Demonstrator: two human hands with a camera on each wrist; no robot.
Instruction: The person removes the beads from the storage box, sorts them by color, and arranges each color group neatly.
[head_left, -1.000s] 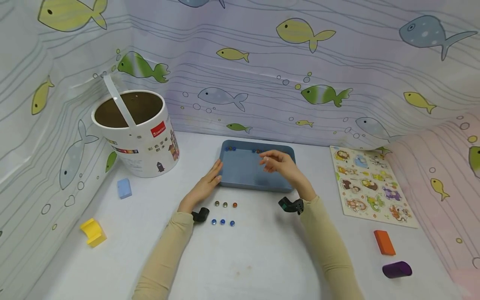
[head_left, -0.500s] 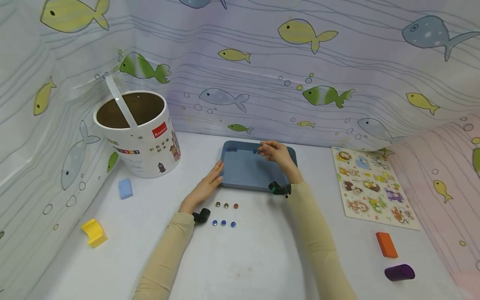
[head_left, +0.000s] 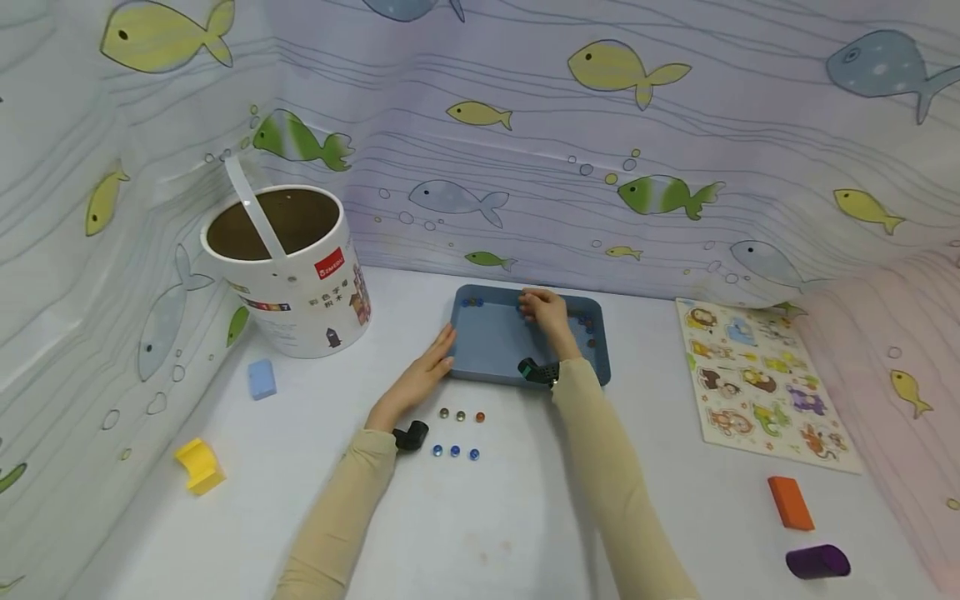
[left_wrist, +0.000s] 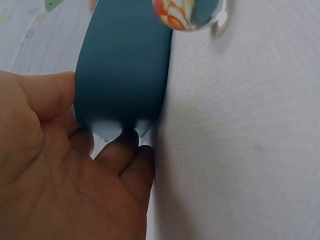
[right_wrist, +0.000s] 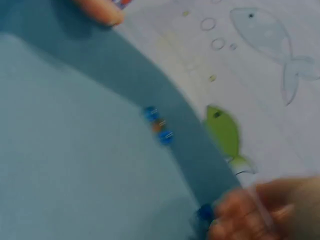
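Observation:
Several small glass marbles lie inside a blue-grey tray (head_left: 491, 342). My left hand (head_left: 416, 383) rests against the tray's near left side; in the left wrist view its thumb (left_wrist: 57, 92) and fingertips touch the outer wall. My right hand (head_left: 546, 312) is over the back of the tray with its fingers bent. In the right wrist view it is blurred beside a blue marble (right_wrist: 205, 212), and whether it holds one is hidden. A blue, orange and blue trio of marbles (head_left: 472, 302) sits in the back left corner. More marbles (head_left: 587, 321) are along the right side.
Before the tray are a row of greyish and orange marbles (head_left: 461, 417) and a row of blue marbles (head_left: 455, 452). A white bucket (head_left: 300, 308), a blue block (head_left: 262, 379) and a yellow block (head_left: 200, 467) stand left. Right are an animal puzzle board (head_left: 765, 383), an orange block (head_left: 791, 502) and a purple half-cylinder (head_left: 817, 562).
My right hand has moved left and lowered toward the back of the tray, uncovering marbles along its right side. My left hand stays at the tray, and the view has shifted slightly.

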